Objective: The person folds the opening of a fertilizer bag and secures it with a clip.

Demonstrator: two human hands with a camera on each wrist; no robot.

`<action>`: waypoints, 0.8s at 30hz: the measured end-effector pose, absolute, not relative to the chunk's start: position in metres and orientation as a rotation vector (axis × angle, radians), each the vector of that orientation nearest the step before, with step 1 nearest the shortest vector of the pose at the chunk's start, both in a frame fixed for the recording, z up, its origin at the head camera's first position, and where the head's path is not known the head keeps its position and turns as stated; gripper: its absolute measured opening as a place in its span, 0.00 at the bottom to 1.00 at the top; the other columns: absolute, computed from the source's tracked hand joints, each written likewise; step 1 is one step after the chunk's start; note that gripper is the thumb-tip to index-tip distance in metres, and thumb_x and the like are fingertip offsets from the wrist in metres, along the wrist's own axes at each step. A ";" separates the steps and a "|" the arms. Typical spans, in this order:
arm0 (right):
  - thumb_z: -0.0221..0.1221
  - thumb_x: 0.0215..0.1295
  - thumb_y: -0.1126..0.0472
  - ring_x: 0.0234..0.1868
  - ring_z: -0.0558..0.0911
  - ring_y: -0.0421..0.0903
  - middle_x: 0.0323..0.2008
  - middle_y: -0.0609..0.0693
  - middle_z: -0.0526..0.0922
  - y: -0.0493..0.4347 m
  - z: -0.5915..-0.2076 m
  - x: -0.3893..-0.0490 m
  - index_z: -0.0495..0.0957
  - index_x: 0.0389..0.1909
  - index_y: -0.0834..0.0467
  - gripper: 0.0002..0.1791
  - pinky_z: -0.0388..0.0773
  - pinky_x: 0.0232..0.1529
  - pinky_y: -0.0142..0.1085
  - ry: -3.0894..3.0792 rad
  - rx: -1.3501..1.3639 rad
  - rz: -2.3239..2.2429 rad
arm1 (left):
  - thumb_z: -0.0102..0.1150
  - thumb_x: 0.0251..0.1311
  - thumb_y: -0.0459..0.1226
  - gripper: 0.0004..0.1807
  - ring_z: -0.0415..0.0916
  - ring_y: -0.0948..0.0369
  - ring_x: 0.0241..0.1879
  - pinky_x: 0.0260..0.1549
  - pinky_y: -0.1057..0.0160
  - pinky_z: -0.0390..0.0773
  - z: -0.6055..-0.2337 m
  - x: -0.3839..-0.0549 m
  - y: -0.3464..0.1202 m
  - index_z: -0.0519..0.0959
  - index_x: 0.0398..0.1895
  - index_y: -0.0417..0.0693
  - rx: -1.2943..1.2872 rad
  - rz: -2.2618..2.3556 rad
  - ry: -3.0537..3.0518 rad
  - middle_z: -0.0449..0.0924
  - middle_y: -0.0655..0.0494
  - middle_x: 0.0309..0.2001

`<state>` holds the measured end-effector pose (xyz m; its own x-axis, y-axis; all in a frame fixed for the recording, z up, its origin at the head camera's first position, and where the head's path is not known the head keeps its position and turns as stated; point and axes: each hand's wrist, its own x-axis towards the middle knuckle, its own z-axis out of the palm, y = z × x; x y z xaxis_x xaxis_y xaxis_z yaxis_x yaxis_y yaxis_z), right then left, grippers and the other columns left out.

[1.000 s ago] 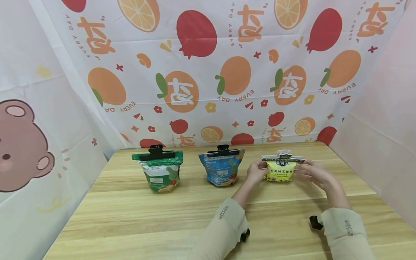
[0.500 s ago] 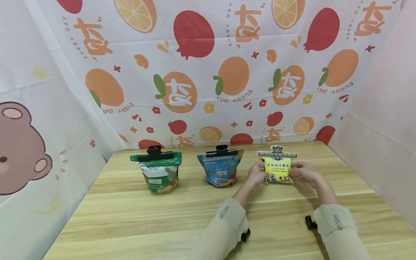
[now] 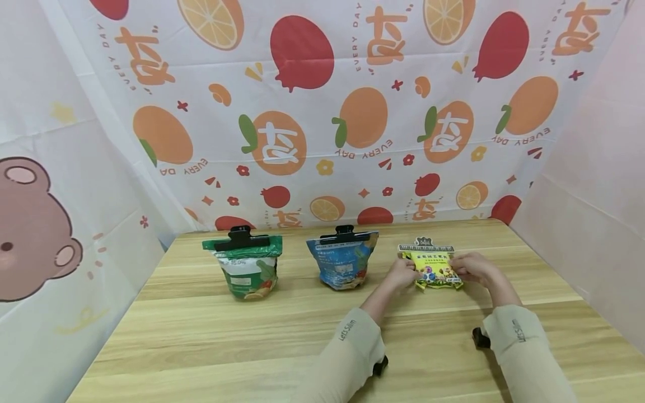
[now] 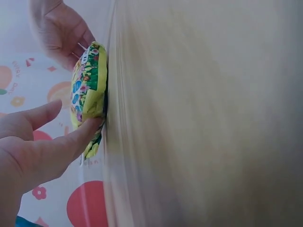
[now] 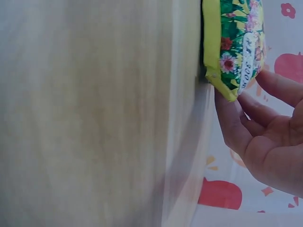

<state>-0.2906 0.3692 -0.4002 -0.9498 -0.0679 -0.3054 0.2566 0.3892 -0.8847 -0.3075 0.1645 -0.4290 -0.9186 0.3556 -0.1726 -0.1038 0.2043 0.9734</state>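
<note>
A small yellow fertilizer bag (image 3: 434, 264) printed with flowers lies face up and tilted back on the table, at the right. A black-and-white bag clip (image 3: 425, 247) closes its far end. My left hand (image 3: 402, 273) is at the bag's left side. In the left wrist view, one of its straight fingers (image 4: 78, 137) touches the bag's edge while the thumb stands off it. My right hand (image 3: 475, 267) pinches the opposite end, seen in the right wrist view with thumb above the bag's corner and fingers (image 5: 230, 120) at its side.
Left of the yellow bag stands a blue bag (image 3: 342, 264) with a black clip. Farther left is a green-and-white bag (image 3: 249, 271), also clipped. The wooden table (image 3: 242, 336) ends at a fruit-printed curtain (image 3: 322, 61) behind.
The yellow bag has gone from upright to leaning back, its flower print and near edge now facing up. Both hands stayed at its sides; the right hand moved slightly left.
</note>
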 end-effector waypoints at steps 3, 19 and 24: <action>0.49 0.67 0.65 0.28 0.75 0.35 0.25 0.43 0.76 0.369 -0.400 -0.291 0.57 0.57 0.83 0.27 0.76 0.35 0.29 2.359 0.171 -1.601 | 0.59 0.56 0.27 0.24 0.66 0.49 0.57 0.52 0.60 0.69 -0.415 -0.297 0.160 0.68 0.57 0.27 0.208 1.750 2.118 0.71 0.39 0.54; 0.49 0.67 0.67 0.27 0.77 0.34 0.25 0.44 0.79 0.370 -0.406 -0.294 0.60 0.54 0.85 0.24 0.76 0.33 0.28 2.400 0.194 -1.657 | 0.59 0.53 0.23 0.29 0.66 0.48 0.57 0.54 0.58 0.67 -0.416 -0.294 0.167 0.64 0.59 0.26 0.227 1.782 2.062 0.69 0.36 0.56; 0.49 0.67 0.66 0.26 0.76 0.34 0.24 0.43 0.78 0.370 -0.407 -0.295 0.61 0.53 0.84 0.24 0.75 0.31 0.28 2.412 0.222 -1.649 | 0.59 0.53 0.24 0.25 0.73 0.53 0.48 0.49 0.61 0.71 -0.415 -0.291 0.168 0.67 0.56 0.26 0.193 1.782 2.079 0.75 0.40 0.48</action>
<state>-0.2950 0.3705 -0.4074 -0.9664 0.0055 -0.2571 0.2416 0.3626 -0.9001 -0.2905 0.1680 -0.4146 -0.9128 0.3533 -0.2047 -0.1483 0.1801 0.9724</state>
